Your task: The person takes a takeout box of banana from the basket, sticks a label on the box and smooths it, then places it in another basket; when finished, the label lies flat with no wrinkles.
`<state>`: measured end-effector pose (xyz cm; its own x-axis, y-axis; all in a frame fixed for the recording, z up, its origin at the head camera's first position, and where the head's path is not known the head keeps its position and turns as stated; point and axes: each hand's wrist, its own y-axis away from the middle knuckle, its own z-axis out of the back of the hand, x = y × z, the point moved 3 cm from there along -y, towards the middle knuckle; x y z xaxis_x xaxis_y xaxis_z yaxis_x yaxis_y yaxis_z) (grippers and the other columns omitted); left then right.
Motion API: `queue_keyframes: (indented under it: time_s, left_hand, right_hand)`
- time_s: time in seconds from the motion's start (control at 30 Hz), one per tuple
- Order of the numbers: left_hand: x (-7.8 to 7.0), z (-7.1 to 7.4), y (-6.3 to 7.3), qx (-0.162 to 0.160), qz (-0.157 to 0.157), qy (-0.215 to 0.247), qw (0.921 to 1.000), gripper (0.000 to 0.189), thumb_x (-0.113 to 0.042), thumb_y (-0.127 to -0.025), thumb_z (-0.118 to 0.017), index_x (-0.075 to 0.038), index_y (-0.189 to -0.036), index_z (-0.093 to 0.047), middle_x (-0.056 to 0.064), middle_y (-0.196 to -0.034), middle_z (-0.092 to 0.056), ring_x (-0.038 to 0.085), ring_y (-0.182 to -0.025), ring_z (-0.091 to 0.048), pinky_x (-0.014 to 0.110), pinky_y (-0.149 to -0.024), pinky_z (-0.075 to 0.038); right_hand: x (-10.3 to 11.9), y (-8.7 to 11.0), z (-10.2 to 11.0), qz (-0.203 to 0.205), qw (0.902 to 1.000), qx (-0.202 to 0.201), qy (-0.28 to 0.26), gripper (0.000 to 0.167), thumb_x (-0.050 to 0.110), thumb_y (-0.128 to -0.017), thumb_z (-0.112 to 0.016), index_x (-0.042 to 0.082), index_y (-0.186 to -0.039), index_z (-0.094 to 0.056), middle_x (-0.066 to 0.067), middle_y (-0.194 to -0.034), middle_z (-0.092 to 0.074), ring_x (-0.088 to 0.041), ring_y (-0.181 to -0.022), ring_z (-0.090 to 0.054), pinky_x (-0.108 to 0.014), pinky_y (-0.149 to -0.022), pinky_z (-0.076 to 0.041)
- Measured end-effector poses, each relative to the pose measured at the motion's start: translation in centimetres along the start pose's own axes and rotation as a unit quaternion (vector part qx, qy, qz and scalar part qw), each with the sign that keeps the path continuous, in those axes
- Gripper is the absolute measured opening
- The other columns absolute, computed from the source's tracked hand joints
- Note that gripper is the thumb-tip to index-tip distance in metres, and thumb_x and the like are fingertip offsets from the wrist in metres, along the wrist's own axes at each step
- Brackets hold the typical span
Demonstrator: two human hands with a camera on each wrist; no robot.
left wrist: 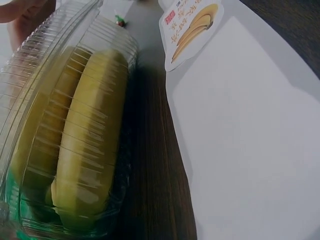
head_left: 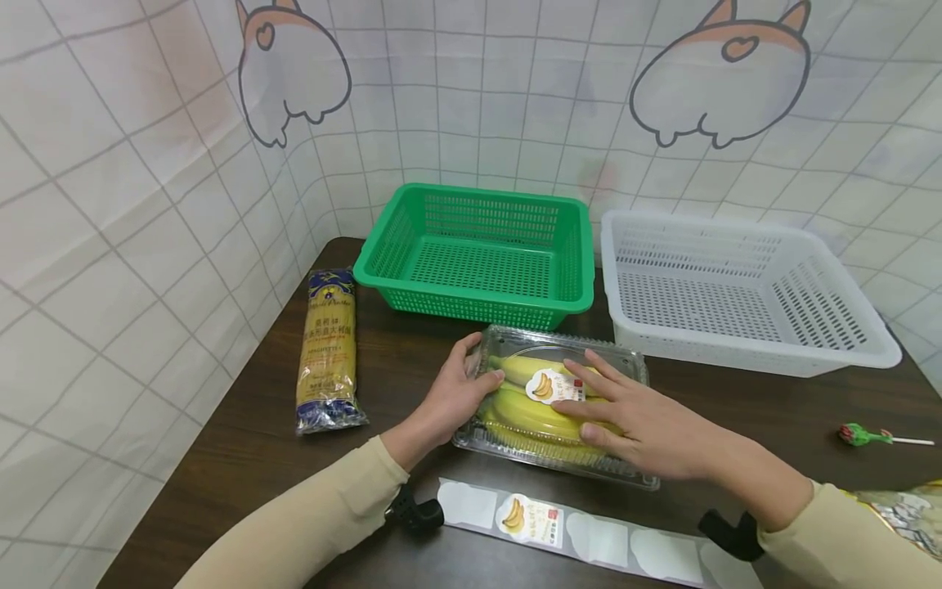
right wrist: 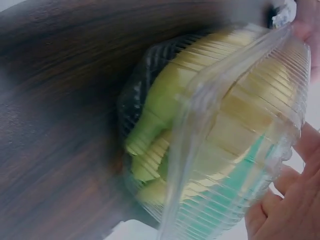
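A clear plastic clamshell box [head_left: 559, 468] with yellow bananas [head_left: 526, 413] inside sits closed on the table. On its lid is a white banana label [head_left: 543, 385]. My left hand [head_left: 452, 397] grips the box's left end, thumb on top of the lid. Spread over the label and the lid's right part, the fingers of my right hand [head_left: 643, 419] lie fairly straight and press on it. In the right wrist view, that hand [right wrist: 295, 200] touches the ribbed lid from above. A backing strip [head_left: 666, 556] bearing one banana sticker [head_left: 524, 519] lies in front of the box.
Behind the box stand a green basket [head_left: 478, 307] and a white basket [head_left: 743, 352]. A spaghetti pack [head_left: 328, 348] lies at the left. To the right are a lollipop [head_left: 864, 435] and a partly visible shiny bag [head_left: 908, 515]. A tiled-pattern curtain [head_left: 500, 106] borders the table [head_left: 250, 483].
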<state>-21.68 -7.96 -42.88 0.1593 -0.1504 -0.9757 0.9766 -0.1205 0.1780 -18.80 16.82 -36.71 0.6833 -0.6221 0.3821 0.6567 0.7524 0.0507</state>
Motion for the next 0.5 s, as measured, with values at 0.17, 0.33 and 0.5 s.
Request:
queue_keyframes:
  time_s: [0.17, 0.33, 0.5]
  left_hand:
    - [-0.2, 0.0, 0.1, 0.0, 0.001, -0.004, 1.0, 0.075, -0.013, -0.102, -0.061, -0.01, -0.163, -0.018, 0.022, -0.168, -0.021, 0.036, -0.157, -0.022, 0.057, -0.116, -0.039]
    - [-0.2, 0.1, 0.1, -0.002, 0.006, -0.006, 1.0, 0.075, -0.016, -0.102, -0.061, -0.012, -0.163, -0.019, 0.018, -0.17, -0.02, 0.035, -0.157, -0.02, 0.057, -0.117, -0.037]
    - [-0.2, 0.0, 0.1, 0.001, -0.001, -0.008, 1.0, 0.074, -0.015, -0.102, -0.061, -0.01, -0.163, -0.019, 0.019, -0.17, -0.019, 0.035, -0.157, -0.02, 0.057, -0.119, -0.035]
  right_hand:
    - [0.1, -0.8, 0.3, 0.008, 0.9999, -0.006, -0.013, 0.041, 0.04, -0.109, -0.046, 0.027, -0.146, -0.059, -0.009, -0.17, -0.026, -0.042, -0.158, -0.013, -0.07, -0.116, -0.028]
    - [0.6, -2.6, 0.0, 0.012, 0.9995, 0.003, 0.029, 0.047, 0.045, -0.108, -0.045, 0.026, -0.151, -0.053, -0.012, -0.171, -0.022, -0.041, -0.159, -0.011, -0.065, -0.119, -0.028]
    - [0.9, -3.7, -0.6, 0.016, 0.9961, 0.012, 0.086, 0.053, 0.05, -0.107, -0.043, 0.025, -0.153, -0.049, -0.014, -0.171, -0.02, -0.04, -0.159, -0.011, -0.06, -0.121, -0.03]
